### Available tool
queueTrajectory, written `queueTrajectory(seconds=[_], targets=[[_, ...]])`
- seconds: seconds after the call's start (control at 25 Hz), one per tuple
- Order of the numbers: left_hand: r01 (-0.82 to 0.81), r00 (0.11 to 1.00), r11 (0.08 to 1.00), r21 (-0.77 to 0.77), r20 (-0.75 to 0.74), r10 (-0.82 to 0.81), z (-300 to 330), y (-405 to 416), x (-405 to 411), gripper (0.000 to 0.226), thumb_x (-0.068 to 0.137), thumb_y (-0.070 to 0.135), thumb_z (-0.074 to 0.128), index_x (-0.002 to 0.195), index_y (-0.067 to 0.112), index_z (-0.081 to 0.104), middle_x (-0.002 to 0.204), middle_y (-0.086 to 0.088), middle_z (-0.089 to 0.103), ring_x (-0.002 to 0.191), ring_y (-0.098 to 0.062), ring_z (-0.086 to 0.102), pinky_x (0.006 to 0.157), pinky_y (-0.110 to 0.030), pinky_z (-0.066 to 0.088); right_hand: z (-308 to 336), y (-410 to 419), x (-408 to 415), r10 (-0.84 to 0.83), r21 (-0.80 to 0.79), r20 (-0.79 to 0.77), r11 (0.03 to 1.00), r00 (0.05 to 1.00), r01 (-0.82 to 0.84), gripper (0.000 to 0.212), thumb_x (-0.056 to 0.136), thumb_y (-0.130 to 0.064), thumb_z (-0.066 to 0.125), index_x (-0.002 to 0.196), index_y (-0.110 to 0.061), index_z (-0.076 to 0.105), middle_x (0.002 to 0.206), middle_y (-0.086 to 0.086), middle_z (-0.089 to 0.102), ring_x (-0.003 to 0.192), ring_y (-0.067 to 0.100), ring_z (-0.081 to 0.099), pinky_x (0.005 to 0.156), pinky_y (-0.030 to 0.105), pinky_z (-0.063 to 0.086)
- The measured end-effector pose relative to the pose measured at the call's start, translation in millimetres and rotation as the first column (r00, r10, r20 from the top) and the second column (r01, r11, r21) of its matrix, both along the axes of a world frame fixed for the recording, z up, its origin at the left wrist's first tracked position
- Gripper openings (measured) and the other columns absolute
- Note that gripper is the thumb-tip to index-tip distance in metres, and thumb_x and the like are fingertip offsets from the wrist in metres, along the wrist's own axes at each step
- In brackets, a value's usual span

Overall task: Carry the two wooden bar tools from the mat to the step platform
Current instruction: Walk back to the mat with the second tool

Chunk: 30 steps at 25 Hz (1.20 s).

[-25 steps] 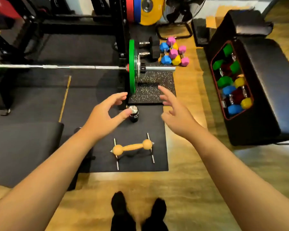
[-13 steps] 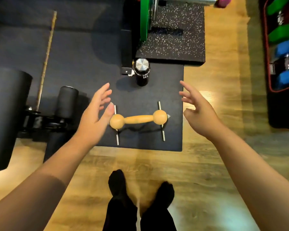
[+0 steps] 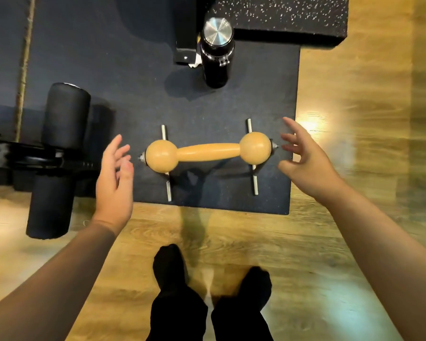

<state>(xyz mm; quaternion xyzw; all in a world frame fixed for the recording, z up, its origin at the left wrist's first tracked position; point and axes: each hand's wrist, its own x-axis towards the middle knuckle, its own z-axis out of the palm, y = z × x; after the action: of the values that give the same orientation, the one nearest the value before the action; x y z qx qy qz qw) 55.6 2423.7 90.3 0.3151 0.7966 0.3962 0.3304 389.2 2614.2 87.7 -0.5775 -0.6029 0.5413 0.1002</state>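
A wooden bar tool [image 3: 208, 152] with a ball at each end rests on two thin metal rods on the black mat [image 3: 276, 99]. My left hand [image 3: 115, 178] is open just left of the left ball, fingers spread, not touching it. My right hand [image 3: 305, 158] is open just right of the right ball, fingers spread, also apart from it. Only one wooden tool shows. The speckled black platform [image 3: 288, 18] lies beyond the mat at the top.
A black bottle with a steel lid [image 3: 217, 52] stands on the mat behind the tool. Black foam rollers of a bench [image 3: 59, 153] sit at the left. My feet in black socks [image 3: 170, 264] stand on the wooden floor [image 3: 354, 94] near the mat's front edge.
The view has dropped closer to the mat. Both hands have come down from above the bottle to either end of the wooden tool, and stay open.
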Motion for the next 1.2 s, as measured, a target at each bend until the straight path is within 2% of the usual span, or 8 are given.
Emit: queueTrajectory(seconds=[0.2, 0.44, 0.6, 0.76, 0.88, 1.08, 1.16, 1.2], targets=[[-0.059, 0.988, 0.963, -0.261, 0.125, 0.095, -82, -22, -11, 0.059, 0.094, 0.059, 0.052, 0.148, 0.036, 0.047, 0.147, 0.011, 0.054, 0.136, -0.005, 0.049, 0.119, -0.046, 0.037, -70, -1, 2, -0.098, -0.145, 0.007, 0.984, 0.995, 0.098, 0.082, 0.089, 0.006, 0.068, 0.154, -0.034, 0.038, 0.135, 0.003, 0.059, 0.123, 0.019, 0.058, 0.096, 0.031, 0.05], [0.058, 0.987, 0.909, -0.412, 0.16, 0.01, -146, 8, -8, 0.062, 0.075, 0.041, 0.088, 0.128, 0.034, 0.057, 0.121, 0.014, 0.063, 0.113, -0.003, 0.057, 0.099, -0.028, 0.043, -136, -6, -9, -0.017, -0.278, 0.079, 0.96, 0.997, 0.038, 0.048, 0.086, -0.002, 0.076, 0.128, -0.018, 0.061, 0.122, -0.002, 0.067, 0.12, 0.017, 0.059, 0.099, 0.037, 0.049], [-0.023, 0.965, 0.917, -0.398, 0.23, 0.124, -175, 28, -2, 0.045, 0.089, 0.029, 0.08, 0.127, 0.008, 0.068, 0.116, 0.001, 0.073, 0.116, -0.014, 0.064, 0.103, -0.029, 0.043, -167, -7, -24, -0.085, -0.278, 0.071, 0.955, 0.994, 0.101, 0.026, 0.09, -0.014, 0.078, 0.111, -0.025, 0.068, 0.105, -0.01, 0.069, 0.101, 0.01, 0.062, 0.07, 0.009, 0.048], [-0.141, 0.926, 0.892, -0.431, 0.262, 0.273, -194, 37, 4, 0.037, 0.092, 0.034, 0.075, 0.119, 0.01, 0.072, 0.12, -0.007, 0.074, 0.118, -0.023, 0.064, 0.096, -0.027, 0.039, -194, -9, -25, -0.155, -0.305, 0.095, 0.936, 0.983, 0.177, 0.031, 0.088, -0.03, 0.081, 0.115, -0.018, 0.073, 0.11, -0.003, 0.075, 0.107, 0.012, 0.065, 0.08, 0.021, 0.047], [-0.326, 0.854, 0.903, -0.281, 0.322, 0.409, -197, 43, 14, 0.008, 0.099, 0.013, 0.064, 0.097, 0.012, 0.071, 0.079, 0.004, 0.078, 0.079, -0.011, 0.072, 0.075, -0.02, 0.051, -202, -9, -29, -0.219, -0.23, 0.106, 0.944, 0.97, 0.238, 0.017, 0.093, -0.027, 0.074, 0.095, -0.011, 0.077, 0.095, 0.007, 0.078, 0.094, 0.018, 0.068, 0.087, 0.034, 0.053], [-0.405, 0.841, 0.9, -0.158, 0.321, 0.435, -193, 39, 18, 0.013, 0.102, 0.005, 0.051, 0.095, 0.008, 0.061, 0.066, 0.011, 0.06, 0.057, -0.001, 0.051, 0.061, -0.022, 0.044, -186, -17, -38, -0.32, -0.252, 0.066, 0.911, 0.945, 0.326, 0.027, 0.097, -0.031, 0.062, 0.081, -0.01, 0.063, 0.072, 0.017, 0.053, 0.077, 0.018, 0.037, 0.073, 0.042, 0.042], [-0.39, 0.854, 0.908, -0.151, 0.308, 0.418, -186, 39, 15, 0.025, 0.105, 0.014, 0.05, 0.082, 0.016, 0.06, 0.061, 0.014, 0.06, 0.055, -0.001, 0.049, 0.06, -0.023, 0.041, -177, -21, -40, -0.357, -0.293, 0.073, 0.885, 0.931, 0.362, 0.035, 0.098, -0.04, 0.062, 0.082, -0.01, 0.066, 0.071, 0.018, 0.056, 0.081, 0.036, 0.066, 0.076, 0.043, 0.046], [-0.376, 0.866, 0.915, -0.15, 0.295, 0.404, -181, 39, 12, 0.029, 0.106, 0.022, 0.05, 0.078, 0.019, 0.059, 0.062, 0.011, 0.059, 0.054, -0.004, 0.048, 0.06, -0.026, 0.039, -173, -23, -42, -0.38, -0.3, 0.09, 0.871, 0.921, 0.389, 0.037, 0.098, -0.043, 0.061, 0.076, -0.013, 0.063, 0.063, 0.011, 0.053, 0.066, 0.025, 0.052, 0.074, 0.042, 0.045]])
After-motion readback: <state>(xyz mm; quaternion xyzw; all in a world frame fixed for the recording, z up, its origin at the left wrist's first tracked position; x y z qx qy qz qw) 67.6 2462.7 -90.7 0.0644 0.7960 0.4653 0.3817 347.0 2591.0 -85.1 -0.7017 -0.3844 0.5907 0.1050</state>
